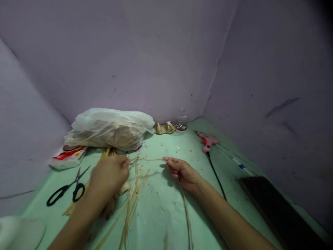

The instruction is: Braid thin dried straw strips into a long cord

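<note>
Between my two hands runs a thin tan fibre strand (152, 159), stretched nearly level above the green tabletop. My left hand (111, 173) is closed at its left end, fingers curled and partly blurred. My right hand (182, 172) pinches the other end between thumb and fingertips. From below the right palm a twisted cord (186, 211) hangs down toward the near edge. Loose pale fibre strips (132, 201) spread out beside the left hand. More of the fibre bundle lies beneath the left forearm, mostly hidden.
A white plastic bag (111, 128) sits against the wall. Black-handled scissors (70, 187) lie left, near a red-and-white packet (69, 158). Behind are a woven piece (164, 128) and a bowl of beads (181, 127). Right are a pink glue gun (208, 140) and a dark flat slab (275, 211).
</note>
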Motion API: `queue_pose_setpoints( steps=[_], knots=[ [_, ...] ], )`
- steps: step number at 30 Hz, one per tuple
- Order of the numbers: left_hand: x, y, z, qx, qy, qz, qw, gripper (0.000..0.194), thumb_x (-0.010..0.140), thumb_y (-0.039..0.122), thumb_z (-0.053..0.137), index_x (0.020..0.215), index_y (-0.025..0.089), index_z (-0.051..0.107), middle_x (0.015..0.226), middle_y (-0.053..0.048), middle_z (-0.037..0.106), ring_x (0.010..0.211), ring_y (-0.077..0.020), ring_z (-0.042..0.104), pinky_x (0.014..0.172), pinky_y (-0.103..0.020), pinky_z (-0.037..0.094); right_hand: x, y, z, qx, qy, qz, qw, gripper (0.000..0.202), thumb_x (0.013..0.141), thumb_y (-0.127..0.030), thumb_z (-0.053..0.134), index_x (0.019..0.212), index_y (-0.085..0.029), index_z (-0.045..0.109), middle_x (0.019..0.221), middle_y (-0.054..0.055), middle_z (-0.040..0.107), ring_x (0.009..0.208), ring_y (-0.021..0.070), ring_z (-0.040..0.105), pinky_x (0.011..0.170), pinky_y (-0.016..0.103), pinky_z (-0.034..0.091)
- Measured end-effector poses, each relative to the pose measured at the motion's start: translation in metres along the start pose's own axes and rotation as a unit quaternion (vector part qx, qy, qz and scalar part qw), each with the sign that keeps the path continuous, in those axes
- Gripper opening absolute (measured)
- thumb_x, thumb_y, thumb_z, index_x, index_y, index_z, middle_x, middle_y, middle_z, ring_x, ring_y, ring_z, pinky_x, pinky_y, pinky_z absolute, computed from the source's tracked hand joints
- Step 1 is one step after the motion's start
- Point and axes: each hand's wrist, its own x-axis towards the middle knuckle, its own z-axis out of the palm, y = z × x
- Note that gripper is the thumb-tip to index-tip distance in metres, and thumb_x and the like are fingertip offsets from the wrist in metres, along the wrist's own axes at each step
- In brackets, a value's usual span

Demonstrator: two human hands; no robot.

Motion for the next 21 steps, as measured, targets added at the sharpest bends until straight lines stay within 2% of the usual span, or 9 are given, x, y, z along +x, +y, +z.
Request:
queue_pose_setpoints(
  steps=[4, 9, 12, 14, 16, 17, 18, 20, 21],
  knots=[
    [0.023, -0.041, -0.012, 0.008, 0.104, -0.103, 0.989, 0.032, 0.076, 0.039, 0.03, 0.073, 0.024, 0.058, 0.077, -0.011, 0.059, 0.07, -0.0256, 0.052, 0.054, -0.032, 0.029, -0.009, -0.008, -0.004, -0.208, -0.101, 0.082, 0.969, 0.022, 0.066, -0.016, 0.064, 0.084, -0.005, 0.065, 0.056, -0.001, 0.053, 0.037, 0.0011, 0.036, 0.034, 0.013, 0.033],
    [0.035, -0.08, -0.006, -0.037, 0.193, -0.17, 0.966, 0.021, 0.069, 0.038, 0.043, 0.068, 0.023, 0.058, 0.065, -0.01, 0.054, 0.08, -0.0297, 0.051, 0.063, -0.042, 0.031, -0.009, -0.013, -0.01, -0.23, -0.071, 0.066, 0.968, 0.017, 0.067, -0.021, 0.063, 0.078, -0.008, 0.067, 0.054, -0.002, 0.052, 0.038, 0.0015, 0.038, 0.036, 0.014, 0.035],
    [0.035, -0.083, -0.005, -0.076, 0.23, -0.167, 0.956, 0.018, 0.066, 0.034, 0.049, 0.076, 0.023, 0.059, 0.08, -0.011, 0.058, 0.094, -0.0325, 0.048, 0.072, -0.046, 0.03, -0.009, -0.012, -0.006, -0.231, -0.039, 0.058, 0.971, 0.016, 0.065, -0.018, 0.064, 0.078, -0.009, 0.066, 0.055, -0.002, 0.054, 0.039, 0.0022, 0.04, 0.037, 0.015, 0.037],
    [0.031, -0.068, -0.003, -0.1, 0.275, -0.116, 0.949, 0.029, 0.069, 0.03, 0.047, 0.095, 0.023, 0.056, 0.103, -0.013, 0.055, 0.102, -0.0315, 0.045, 0.078, -0.045, 0.03, -0.01, -0.009, -0.002, -0.231, -0.026, 0.046, 0.972, 0.016, 0.066, -0.017, 0.063, 0.079, -0.009, 0.066, 0.057, -0.001, 0.056, 0.04, 0.0024, 0.042, 0.038, 0.015, 0.038],
    [0.024, -0.041, 0.002, -0.12, 0.283, -0.004, 0.952, 0.042, 0.074, 0.025, 0.041, 0.114, 0.016, 0.047, 0.12, -0.014, 0.046, 0.107, -0.0279, 0.043, 0.086, -0.04, 0.031, -0.011, -0.006, 0.003, -0.226, -0.035, 0.037, 0.973, 0.015, 0.066, -0.016, 0.062, 0.08, -0.009, 0.066, 0.06, 0.0, 0.057, 0.041, 0.0026, 0.043, 0.04, 0.015, 0.039],
    [0.02, -0.027, 0.007, -0.152, 0.253, 0.081, 0.952, 0.042, 0.076, 0.024, 0.039, 0.114, 0.012, 0.048, 0.118, -0.013, 0.049, 0.107, -0.0241, 0.044, 0.089, -0.035, 0.032, -0.012, -0.004, 0.005, -0.222, -0.047, 0.034, 0.973, 0.016, 0.066, -0.015, 0.061, 0.08, -0.009, 0.066, 0.062, 0.0, 0.057, 0.042, 0.0028, 0.044, 0.041, 0.016, 0.04],
    [0.017, -0.013, 0.012, -0.191, 0.189, 0.161, 0.95, 0.037, 0.076, 0.025, 0.04, 0.107, 0.012, 0.054, 0.11, -0.01, 0.056, 0.102, -0.02, 0.048, 0.088, -0.03, 0.034, -0.013, -0.003, 0.007, -0.217, -0.059, 0.033, 0.974, 0.017, 0.066, -0.015, 0.061, 0.081, -0.01, 0.066, 0.063, 0.0, 0.058, 0.043, 0.003, 0.045, 0.042, 0.016, 0.041],
    [0.012, 0.008, 0.025, -0.228, 0.062, 0.247, 0.94, 0.033, 0.078, 0.025, 0.039, 0.101, 0.014, 0.059, 0.104, -0.007, 0.059, 0.097, -0.016, 0.051, 0.087, -0.026, 0.036, -0.014, -0.002, 0.008, -0.211, -0.077, 0.024, 0.974, 0.018, 0.065, -0.016, 0.062, 0.082, -0.01, 0.066, 0.065, 0.001, 0.058, 0.045, 0.0035, 0.045, 0.043, 0.017, 0.041],
    [0.011, 0.014, 0.031, -0.225, 0.029, 0.265, 0.937, 0.032, 0.078, 0.023, 0.037, 0.1, 0.014, 0.06, 0.1, -0.007, 0.061, 0.093, -0.0152, 0.053, 0.084, -0.026, 0.037, -0.014, -0.002, 0.008, -0.208, -0.08, 0.019, 0.975, 0.018, 0.065, -0.016, 0.062, 0.082, -0.011, 0.066, 0.065, 0.001, 0.058, 0.045, 0.0036, 0.045, 0.044, 0.017, 0.041]
  ],
)
